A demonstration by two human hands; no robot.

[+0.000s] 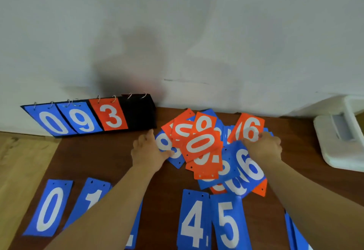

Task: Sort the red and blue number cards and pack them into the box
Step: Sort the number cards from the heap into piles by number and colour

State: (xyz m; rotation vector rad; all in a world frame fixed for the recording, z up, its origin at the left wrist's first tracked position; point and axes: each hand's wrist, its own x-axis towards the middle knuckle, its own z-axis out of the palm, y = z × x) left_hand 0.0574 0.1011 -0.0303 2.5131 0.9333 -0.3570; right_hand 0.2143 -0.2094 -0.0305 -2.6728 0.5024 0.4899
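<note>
Row of blue number cards along the near edge of the worktop (98,157), face up, left to right: 0 (49,208), 1 (92,196), 4 (194,222), 5 (228,224). The left forearm crosses over the 1. More blue cards (295,232) sit at the near right corner, cut off by the frame.

Mid-worktop lies a loose pile (202,145) of red and blue cards, overlapping at all angles. The left hand (147,151) rests at the pile's left side, fingers straight and spread, thumb touching a blue card (163,143). The right hand (265,147) is at the pile's right side, fingers curled over a red 6 (250,127), thumb at the top of a blue 6 (248,167); whether it grips either card cannot be told.

At the far left edge, a black flip scoreboard (137,111) leans against the wall (177,33), showing blue 0, blue 9, red 3. A white object (338,147) sits at the right edge.
</note>
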